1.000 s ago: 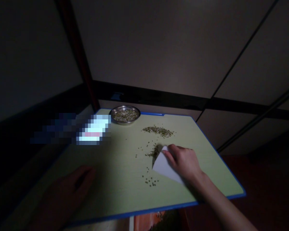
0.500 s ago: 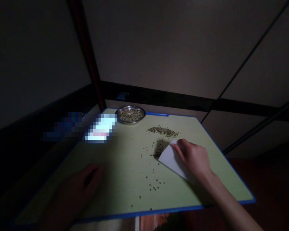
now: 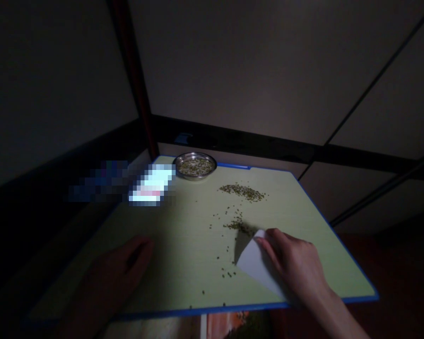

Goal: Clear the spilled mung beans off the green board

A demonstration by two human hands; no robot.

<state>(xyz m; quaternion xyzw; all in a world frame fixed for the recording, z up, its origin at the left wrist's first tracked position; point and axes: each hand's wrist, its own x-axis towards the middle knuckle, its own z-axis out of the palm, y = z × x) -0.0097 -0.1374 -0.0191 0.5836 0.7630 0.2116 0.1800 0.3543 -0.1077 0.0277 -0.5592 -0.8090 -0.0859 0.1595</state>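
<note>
My right hand (image 3: 291,256) pinches a white card (image 3: 259,263), its lower edge tilted against the pale green tabletop (image 3: 176,273). Just beyond the card lies a small cluster of greenish seeds or beans (image 3: 236,226), partly in its shadow. Farther back is a larger spread-out pile of the same seeds (image 3: 243,192). Loose ones dot the surface between the card and the near edge. My left hand (image 3: 122,263) hovers or rests in shadow over the near left of the table, fingers curled together, with nothing visible in them.
A shiny metal bowl (image 3: 195,166) with more seeds stands at the back left. Beside it glows a blurred bright screen (image 3: 152,185). A blue rim (image 3: 247,306) edges the table. Below the near edge, an orange-and-dark printed surface (image 3: 229,325) shows. Dark panelled walls enclose the back and left.
My right hand has drawn the card toward the near edge, uncovering more of the small seed cluster. My left hand stays about where it was. The view has shifted slightly.
</note>
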